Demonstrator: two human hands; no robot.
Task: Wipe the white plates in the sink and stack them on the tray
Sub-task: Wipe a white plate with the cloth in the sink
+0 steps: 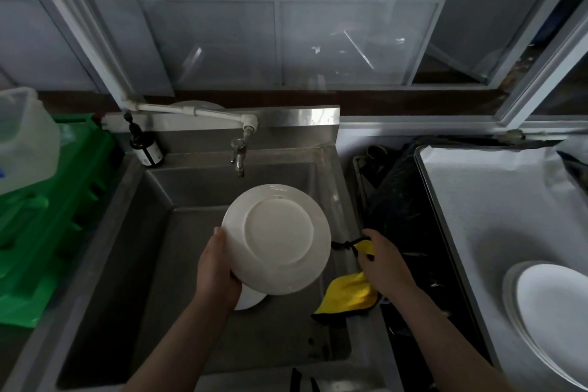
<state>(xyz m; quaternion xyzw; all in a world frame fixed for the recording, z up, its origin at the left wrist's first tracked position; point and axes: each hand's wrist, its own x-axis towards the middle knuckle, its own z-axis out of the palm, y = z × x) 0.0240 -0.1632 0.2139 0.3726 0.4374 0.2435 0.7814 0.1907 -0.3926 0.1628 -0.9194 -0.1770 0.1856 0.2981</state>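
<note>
My left hand point(216, 267) grips a white plate point(276, 239) by its lower left rim and holds it tilted over the steel sink point(165, 264), underside toward me. Part of another white plate point(249, 297) lies in the basin, mostly hidden behind the held one. My right hand point(383, 264) rests on a yellow cloth point(348, 293) with black edging draped over the sink's right rim, fingers closed on it. At the far right, a stack of white plates point(553, 318) sits on a tray point(477, 200) lined with white paper.
A tap point(238, 154) hangs over the sink's back. A dark bottle point(144, 145) stands at the back left corner. Green crates point(54, 226) and a clear plastic jug point(22, 140) sit at left. A black bag point(397, 200) fills the gap between sink and tray.
</note>
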